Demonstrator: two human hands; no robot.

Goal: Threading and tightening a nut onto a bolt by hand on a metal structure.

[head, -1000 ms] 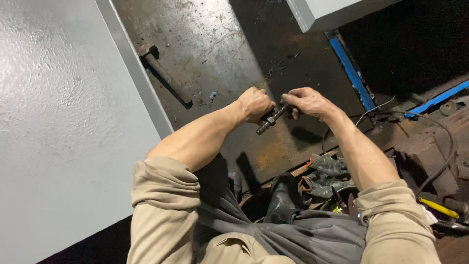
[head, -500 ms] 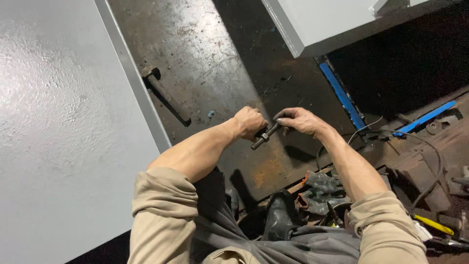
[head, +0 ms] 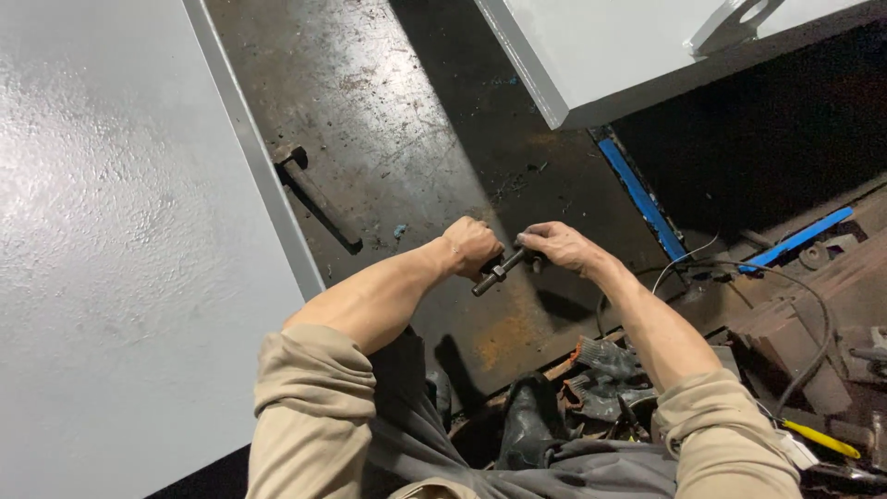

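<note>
Both hands (head: pixel 508 248) grip a dark bolt (head: pixel 499 272), partly hidden.

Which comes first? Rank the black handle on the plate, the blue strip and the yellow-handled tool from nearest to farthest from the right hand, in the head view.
1. blue strip: just right of the right hand, beyond it.
2. black handle: left, past the left hand.
3. yellow-handled tool: far lower right, by the elbow.

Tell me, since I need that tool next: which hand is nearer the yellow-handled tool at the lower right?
Right. The right hand is up and left of the yellow-handled tool; the left hand lies farther left.
</note>
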